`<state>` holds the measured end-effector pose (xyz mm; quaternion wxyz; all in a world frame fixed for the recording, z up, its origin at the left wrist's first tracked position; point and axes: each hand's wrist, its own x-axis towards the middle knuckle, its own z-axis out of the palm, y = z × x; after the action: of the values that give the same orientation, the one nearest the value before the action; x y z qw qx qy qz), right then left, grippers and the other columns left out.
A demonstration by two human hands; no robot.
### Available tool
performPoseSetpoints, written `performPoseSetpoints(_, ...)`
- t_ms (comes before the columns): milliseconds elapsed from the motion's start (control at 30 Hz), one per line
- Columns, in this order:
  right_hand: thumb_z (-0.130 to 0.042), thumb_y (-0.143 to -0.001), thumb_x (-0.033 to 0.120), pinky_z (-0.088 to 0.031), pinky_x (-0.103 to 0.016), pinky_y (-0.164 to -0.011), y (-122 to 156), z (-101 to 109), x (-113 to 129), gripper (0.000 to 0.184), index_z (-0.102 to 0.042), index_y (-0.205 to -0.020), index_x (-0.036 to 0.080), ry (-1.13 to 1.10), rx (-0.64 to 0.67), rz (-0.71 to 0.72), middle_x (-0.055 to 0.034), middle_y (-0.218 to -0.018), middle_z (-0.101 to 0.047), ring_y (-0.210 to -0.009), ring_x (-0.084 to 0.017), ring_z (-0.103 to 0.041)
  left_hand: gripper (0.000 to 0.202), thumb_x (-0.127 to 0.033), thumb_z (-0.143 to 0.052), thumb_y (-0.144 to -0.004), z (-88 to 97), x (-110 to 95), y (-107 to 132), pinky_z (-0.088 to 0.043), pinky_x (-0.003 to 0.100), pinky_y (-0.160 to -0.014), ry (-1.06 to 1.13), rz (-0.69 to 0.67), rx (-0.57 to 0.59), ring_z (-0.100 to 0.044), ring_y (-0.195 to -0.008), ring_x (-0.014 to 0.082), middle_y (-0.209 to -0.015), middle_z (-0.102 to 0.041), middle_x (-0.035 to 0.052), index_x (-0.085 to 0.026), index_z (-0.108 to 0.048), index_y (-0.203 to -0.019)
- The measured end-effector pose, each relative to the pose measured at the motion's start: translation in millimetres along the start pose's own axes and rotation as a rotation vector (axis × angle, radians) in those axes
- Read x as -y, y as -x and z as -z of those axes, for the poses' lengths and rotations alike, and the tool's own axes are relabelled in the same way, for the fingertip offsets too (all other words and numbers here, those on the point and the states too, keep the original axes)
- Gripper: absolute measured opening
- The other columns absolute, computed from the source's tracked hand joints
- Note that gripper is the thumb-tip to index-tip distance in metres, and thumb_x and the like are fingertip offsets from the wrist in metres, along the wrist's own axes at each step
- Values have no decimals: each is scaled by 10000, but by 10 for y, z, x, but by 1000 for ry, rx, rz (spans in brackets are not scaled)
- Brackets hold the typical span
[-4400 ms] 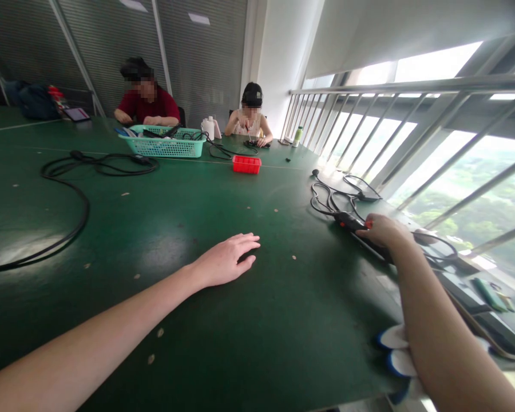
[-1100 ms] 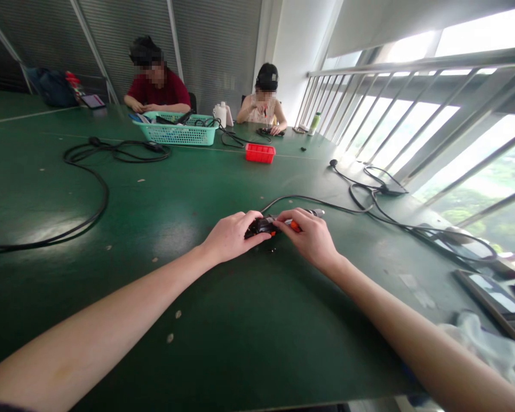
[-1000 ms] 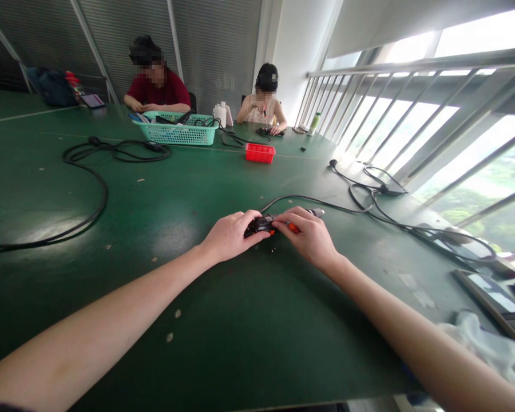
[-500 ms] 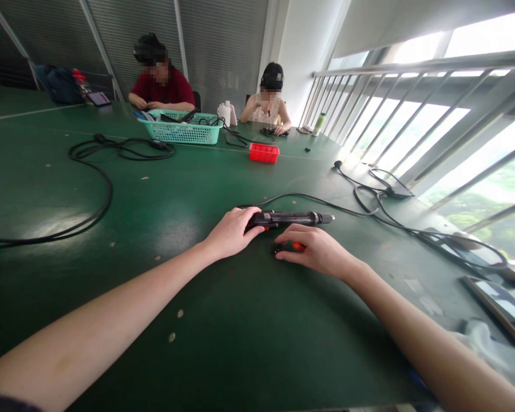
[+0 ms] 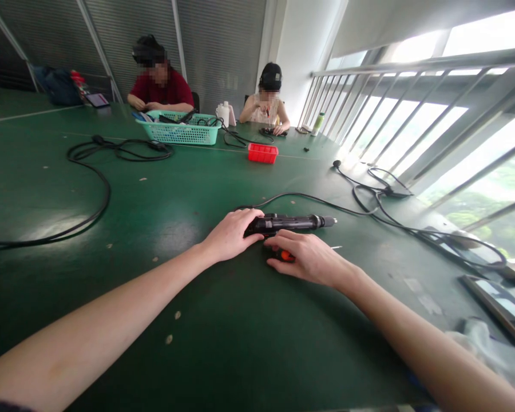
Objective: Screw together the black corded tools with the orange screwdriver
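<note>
A black corded power tool (image 5: 292, 222) lies on the green table (image 5: 223, 337), its metal tip pointing right. My left hand (image 5: 230, 233) is curled over the tool's rear end and holds it down. Just in front of the tool, my right hand (image 5: 311, 258) is closed around a small orange-handled screwdriver (image 5: 286, 256). A thin metal shaft sticks out to the right of that hand. The tool's black cord (image 5: 309, 198) runs off to the right.
A teal basket (image 5: 178, 133) and a red box (image 5: 262, 153) stand at the far end, where two people sit working. A thick black cable (image 5: 98, 184) loops across the left. More cables (image 5: 380, 193), a flat device (image 5: 493, 297) and white cloth (image 5: 489, 349) lie along the window railing.
My right hand fetched the black tool from the window side to the middle. In the last second it let go of the tool and drew back with the orange screwdriver.
</note>
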<state>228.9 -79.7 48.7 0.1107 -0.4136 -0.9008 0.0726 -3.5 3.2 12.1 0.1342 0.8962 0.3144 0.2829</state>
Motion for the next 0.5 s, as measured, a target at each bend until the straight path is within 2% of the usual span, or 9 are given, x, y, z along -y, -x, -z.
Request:
performPoseSetpoints(67, -553, -1023, 456, -514, -318, -800, -18, -23, -2, 361, -651, -1277, 220, 40, -32, -42, -74, -1167, -698, -960, -212, -691, 417, -297, -728, -948, -2, -3, 0, -474, 448, -1089, -2, -1, 0, -615, -1267, 279, -1369, -653, 50, -264, -532, -1315)
performPoseSetpoints(200, -499, -1048, 377, -491, -302, -747, -41, -81, -61, 265, -695, -1154, 234, 101, -126, -169, -52, -1113, -715, -891, -189, -690, 380, -347, -671, -993, -10, -18, 8, -504, 439, -1039, -54, 36, 2, -642, -1220, 287, -1349, -667, 65, -249, -526, -1331)
performPoseSetpoints(300, -521, -1032, 357, -471, -293, -706, -29, -99, -132, 223, -699, -1103, 244, 129, -163, -250, -42, -1098, -728, -857, -183, -686, 386, -414, -600, -1032, -16, -32, 15, -532, 431, -981, -107, 78, 5, -667, -1157, 294, -1302, -686, 86, -237, -521, -1366)
performPoseSetpoints(500, -549, -1009, 507, -488, -303, -693, -21, -123, -190, 326, -729, -1085, 246, 161, -163, -343, -56, -1083, -739, -869, -211, -696, 398, -471, -560, -1044, -8, -54, 19, -538, 418, -969, -115, 95, 8, -670, -1148, 290, -1292, -689, 89, -243, -535, -1369)
